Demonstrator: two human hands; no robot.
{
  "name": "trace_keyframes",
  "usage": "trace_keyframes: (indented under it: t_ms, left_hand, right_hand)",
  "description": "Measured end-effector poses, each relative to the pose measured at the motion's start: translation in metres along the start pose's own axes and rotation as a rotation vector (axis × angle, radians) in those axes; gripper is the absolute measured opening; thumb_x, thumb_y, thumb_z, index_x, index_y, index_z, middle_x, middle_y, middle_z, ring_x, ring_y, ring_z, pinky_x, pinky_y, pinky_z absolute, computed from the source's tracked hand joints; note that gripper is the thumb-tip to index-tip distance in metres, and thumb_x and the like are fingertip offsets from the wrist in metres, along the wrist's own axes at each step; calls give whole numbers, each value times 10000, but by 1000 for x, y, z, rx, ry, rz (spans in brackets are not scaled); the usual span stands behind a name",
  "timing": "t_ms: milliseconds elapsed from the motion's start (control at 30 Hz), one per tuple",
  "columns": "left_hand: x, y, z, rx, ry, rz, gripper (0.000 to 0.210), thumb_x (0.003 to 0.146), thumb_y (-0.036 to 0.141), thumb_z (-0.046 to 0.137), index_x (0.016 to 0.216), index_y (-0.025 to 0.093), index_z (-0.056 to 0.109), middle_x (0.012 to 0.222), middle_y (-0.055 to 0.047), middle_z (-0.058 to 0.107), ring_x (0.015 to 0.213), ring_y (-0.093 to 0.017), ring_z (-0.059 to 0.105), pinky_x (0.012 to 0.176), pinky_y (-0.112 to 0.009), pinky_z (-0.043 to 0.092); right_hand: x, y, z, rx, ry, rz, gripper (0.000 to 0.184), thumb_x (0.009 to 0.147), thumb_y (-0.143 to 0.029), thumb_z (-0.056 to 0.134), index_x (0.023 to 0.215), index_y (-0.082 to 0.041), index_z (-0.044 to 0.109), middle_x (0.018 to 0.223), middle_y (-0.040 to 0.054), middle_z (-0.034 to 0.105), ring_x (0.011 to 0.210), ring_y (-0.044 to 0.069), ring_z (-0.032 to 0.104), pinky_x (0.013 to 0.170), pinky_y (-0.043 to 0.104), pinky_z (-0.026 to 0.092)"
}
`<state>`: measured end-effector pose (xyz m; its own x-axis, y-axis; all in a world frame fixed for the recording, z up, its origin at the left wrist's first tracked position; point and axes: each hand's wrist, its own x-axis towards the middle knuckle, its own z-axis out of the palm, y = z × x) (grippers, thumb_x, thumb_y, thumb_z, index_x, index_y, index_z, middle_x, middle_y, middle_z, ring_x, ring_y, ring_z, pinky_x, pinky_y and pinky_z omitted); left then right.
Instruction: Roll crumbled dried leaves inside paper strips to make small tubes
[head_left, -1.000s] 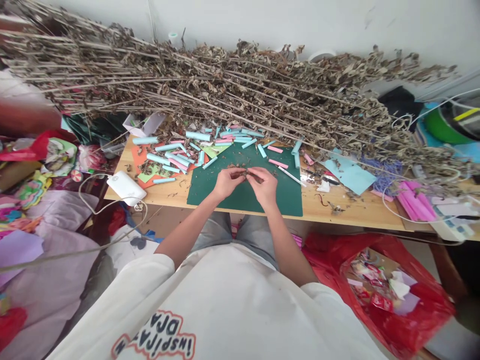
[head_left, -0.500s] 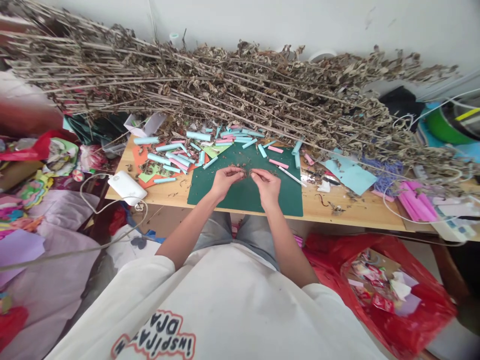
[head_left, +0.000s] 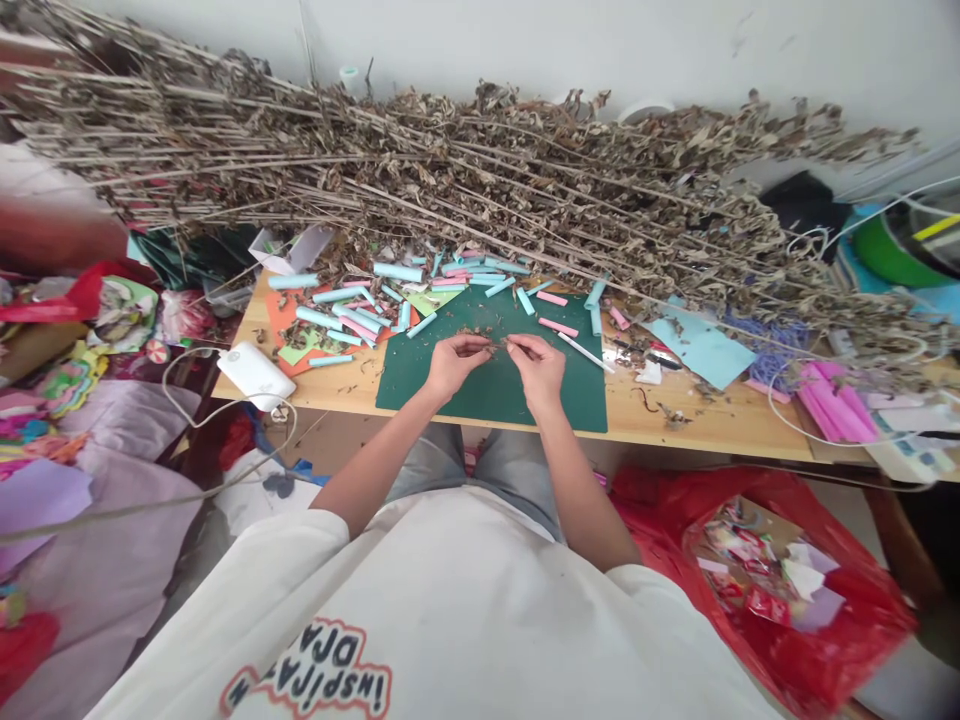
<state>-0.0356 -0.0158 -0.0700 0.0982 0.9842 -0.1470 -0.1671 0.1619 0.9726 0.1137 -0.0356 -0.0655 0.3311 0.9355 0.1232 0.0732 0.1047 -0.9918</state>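
Over the green cutting mat (head_left: 495,398), my left hand (head_left: 457,365) is closed in a pinch on brown dried leaf bits (head_left: 492,349). My right hand (head_left: 538,370) faces it a short gap away. Its thumb and fingers are pinched too, with small brown bits at the tips. The exact shape of what the fingers hold is too small to tell. Crumbs of dried leaf lie on the mat just beyond the hands. Rolled blue paper tubes (head_left: 397,271) and pink paper tubes (head_left: 558,327) lie around the mat's far side. A thin white stick (head_left: 586,353) rests across its right edge.
A heap of dried leafy stalks (head_left: 450,170) spans the back of the wooden table (head_left: 337,393). A white power bank (head_left: 256,375) with a cable lies at the left. Blue paper (head_left: 703,345) lies at the right. A red plastic bag (head_left: 810,510) of scraps stands below.
My right hand has shifted slightly right, and the gap between my fingertips is a little wider. Both hands stay pinched over the mat.
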Motion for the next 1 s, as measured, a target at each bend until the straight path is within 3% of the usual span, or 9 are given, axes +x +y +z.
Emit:
trace_keyframes:
  t_ms: [67,167,267,433,633,833,1000]
  left_hand:
    - [-2,-1,2,13,-18,42,297,595,261,820,840,132,711,808,-49,722,768,-162,668,805,-327,541]
    - [-5,-2,6,16,-37,61,259,627,271,795,829,137,704,855,-58,723,810,-170,673,844,-342,536]
    - [-6,-2,5,30,-13,56,212,647,258,764,816,138,721,860,-62,726,809,-177,675,829,-341,537]
    - [-3,3,-2,21,77,36,223,642,279,778,817,148,734,812,-45,725,742,-159,659,747,-307,533]
    - [-3,-1,7,-124,44,-20,287,580,315,842,779,141,729,764,-37,723,717,-155,661,761,-324,545]
    - [2,-3,4,2,46,13,239,611,301,822,774,144,743,750,-51,728,713,-174,674,757,-337,549]
    - [2,-9,10,-10,-1,-23,261,642,324,804,821,141,750,775,-58,738,722,-191,686,771,-368,568]
  right_hand:
    - [-4,-4,0,-50,-113,-49,220,741,-327,697,909,-199,761,998,67,716,886,184,685,814,331,585]
    - [-10,-8,3,-184,-140,-96,188,786,-298,651,913,-228,769,979,54,721,872,174,680,806,323,584]
    - [-9,-5,5,-186,-102,-99,162,766,-269,646,852,-218,774,929,54,735,833,183,686,786,333,582]
    - [-1,5,1,22,73,82,214,717,-332,695,853,-181,762,893,72,750,838,214,701,831,395,581]
    - [-11,7,5,32,-107,3,262,719,-337,725,944,-208,766,1033,71,724,920,196,688,863,367,573]
    - [-4,14,-2,-47,71,31,198,727,-319,688,851,-184,762,902,71,742,833,202,694,829,381,579]
    - [-7,0,-7,-186,-114,-103,228,779,-287,647,969,-222,756,1051,63,717,941,194,678,866,356,568]
